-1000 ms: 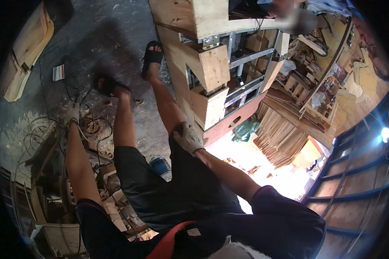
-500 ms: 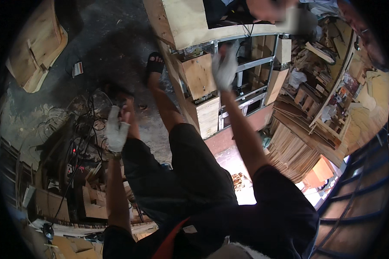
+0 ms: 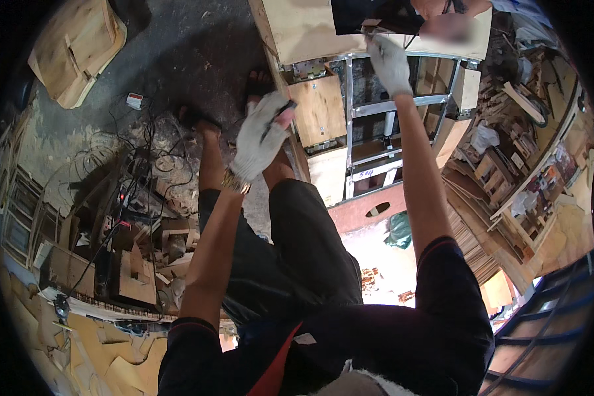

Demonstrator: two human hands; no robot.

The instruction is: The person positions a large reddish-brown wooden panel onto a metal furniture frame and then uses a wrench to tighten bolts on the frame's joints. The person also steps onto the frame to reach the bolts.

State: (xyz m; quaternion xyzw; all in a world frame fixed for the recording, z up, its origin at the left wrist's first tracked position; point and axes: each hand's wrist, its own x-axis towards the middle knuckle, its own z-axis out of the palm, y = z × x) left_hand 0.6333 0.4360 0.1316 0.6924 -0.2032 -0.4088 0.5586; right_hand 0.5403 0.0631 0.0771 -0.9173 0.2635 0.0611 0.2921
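My left hand, in a whitish work glove, is in front of my knee, left of a wooden frame. Its fingers are curled, and a small dark tip shows by the thumb; what it belongs to I cannot make out. My right hand, gloved too, reaches to the upper edge of a metal frame set in the wooden one. Its fingers are bent at the pale board there, around something small and dark. Metal crossbars and a light cylinder show below it.
Another person's arm and dark clothing are beyond the board. Cables and wood scraps lie on the left. A curved plywood piece stands at the upper left. Offcuts fill the right side.
My left hand has risen and moved right toward the wooden frame. My right hand has gone up and right, from the frame's side to its upper edge. The view has shifted a little.
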